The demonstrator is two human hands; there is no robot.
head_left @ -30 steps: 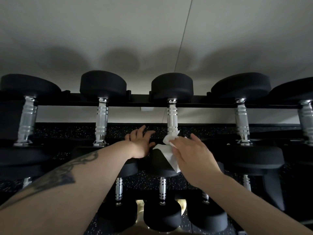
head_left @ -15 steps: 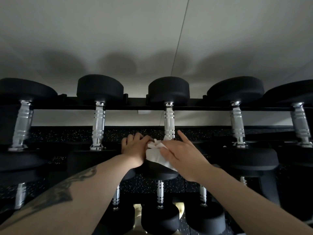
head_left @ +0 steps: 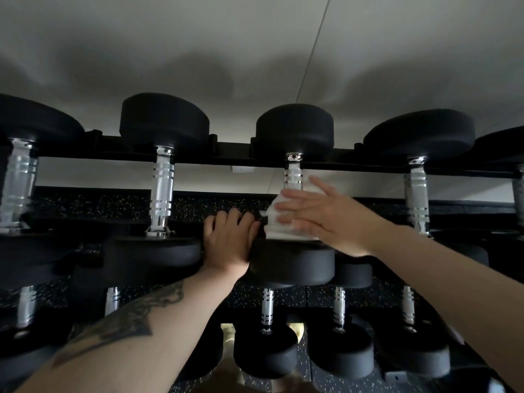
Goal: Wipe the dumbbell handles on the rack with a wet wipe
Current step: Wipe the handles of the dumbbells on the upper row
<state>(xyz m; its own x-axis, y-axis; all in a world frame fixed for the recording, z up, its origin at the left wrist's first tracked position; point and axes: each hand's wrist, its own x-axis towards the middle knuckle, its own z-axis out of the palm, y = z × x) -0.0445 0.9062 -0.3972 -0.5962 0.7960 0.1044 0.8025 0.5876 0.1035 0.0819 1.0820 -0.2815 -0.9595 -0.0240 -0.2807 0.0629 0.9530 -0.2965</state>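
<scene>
Wiping is in progress on the middle dumbbell of the top row, centre of frame. The right hand (head_left: 326, 215) has its fingers almost straight and close together, and it presses the wet wipe (head_left: 276, 219) against the lower part of the chrome handle (head_left: 293, 177); the thumb is hidden behind the wipe, so I cannot tell if it wraps round. The left hand (head_left: 229, 239) has curled fingers that grip the edge of the near black head (head_left: 292, 265), just left of the wipe, I think to keep the weight from rolling on the rack (head_left: 226, 150).

How to do it well, in my judgement:
- Fold the wipe round the handle w/ fingers and thumb, not only flat on the front side, so the back of the bar gets cleaned too.
- Slide along the whole length, from the near head up to the far head (head_left: 295, 129); the upper part of the chrome is bare now and prob. not covered yet.
- Twist a bit while sliding, bc the knurled bands hold dirt.
- Keep the left hand firm on the head, approx. as it is.

The other handles, e.g. the one left of centre (head_left: 161, 191) and the one at the right (head_left: 416, 191), have no hand on them now.
</scene>
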